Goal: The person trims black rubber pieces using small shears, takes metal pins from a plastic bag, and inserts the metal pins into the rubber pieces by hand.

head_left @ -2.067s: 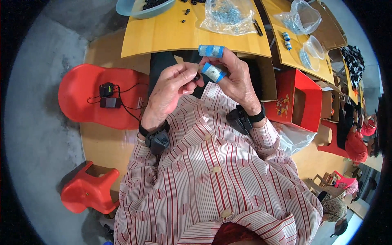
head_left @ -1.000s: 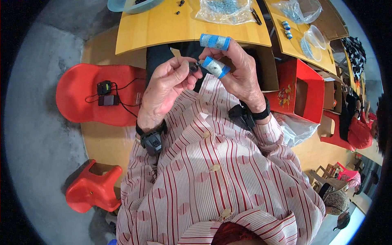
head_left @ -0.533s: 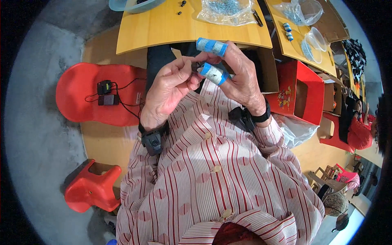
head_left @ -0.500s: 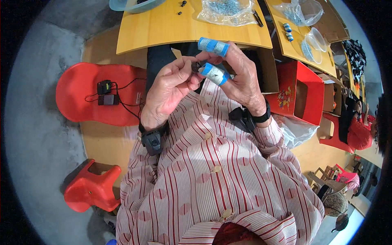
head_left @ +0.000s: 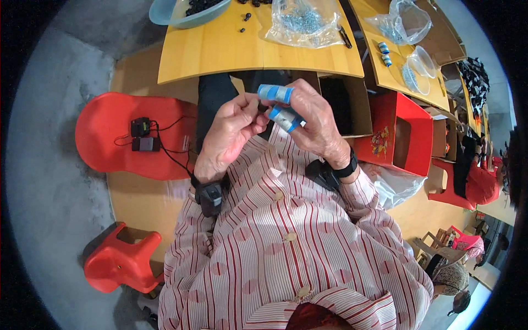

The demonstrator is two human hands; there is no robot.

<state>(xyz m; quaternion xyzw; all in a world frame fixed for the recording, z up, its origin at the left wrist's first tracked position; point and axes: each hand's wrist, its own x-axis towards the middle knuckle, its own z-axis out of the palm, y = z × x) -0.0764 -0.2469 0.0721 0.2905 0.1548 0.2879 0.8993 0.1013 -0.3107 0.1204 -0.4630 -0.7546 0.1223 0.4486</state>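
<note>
- Mid-frame, the left hand (head_left: 226, 129) pinches a dark piece (head_left: 262, 108) between its fingers.
- Right hand (head_left: 317, 122): wrapped fingers bend beside it, grip unclear.
- Seemingly two-handed working; next move calls for steadiness.

We log the yellow table (head_left: 209, 58), top centre: blue basin (head_left: 203, 21), loose black pieces (head_left: 247, 17), clear bag (head_left: 305, 23) of metal bits, black tool (head_left: 345, 37). Second table (head_left: 391, 77), upper right: clear sack (head_left: 404, 27), blue-white rolls (head_left: 385, 54), clear tub (head_left: 423, 61). Red chair (head_left: 102, 135), left: two small devices (head_left: 139, 127), cables (head_left: 170, 149).
</note>
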